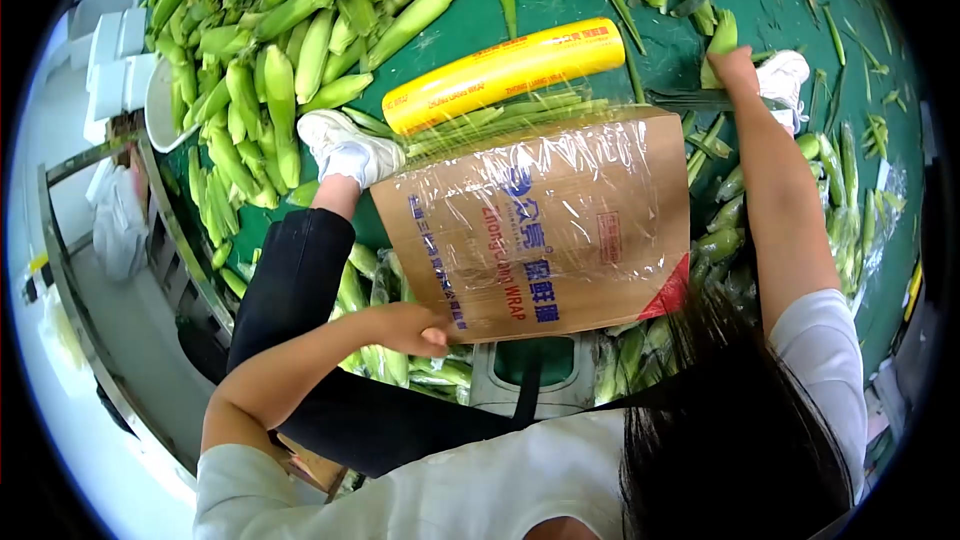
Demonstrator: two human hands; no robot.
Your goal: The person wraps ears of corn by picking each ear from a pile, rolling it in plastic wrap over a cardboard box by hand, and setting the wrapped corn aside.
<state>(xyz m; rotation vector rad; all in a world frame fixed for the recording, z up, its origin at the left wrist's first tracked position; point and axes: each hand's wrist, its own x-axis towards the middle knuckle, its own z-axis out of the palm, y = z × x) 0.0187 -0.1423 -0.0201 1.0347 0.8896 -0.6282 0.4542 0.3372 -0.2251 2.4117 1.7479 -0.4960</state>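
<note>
My right hand (735, 72) reaches out at the upper right, its fingers wrapped round a green ear of corn (722, 35). Beside that hand lies a dark, flat, blade-like strip that I cannot make out. My left hand (405, 328) is closed at the lower left corner of a brown cardboard carton (530, 230); what its fingers hold, if anything, is hidden. Clear plastic film covers the carton's top. Just beyond it lies a yellow roll of cling wrap (505, 75), with film stretching from the roll over green husk strips (500, 125) toward the carton.
Unhusked corn (290, 50) is heaped at the upper left, with more along the far edge. Film-wrapped corn (720, 240) lies right of the carton. My white shoes (350, 145) rest either side. A grey plastic stool (480, 380) stands below the carton, and a metal frame (110, 340) runs along the left.
</note>
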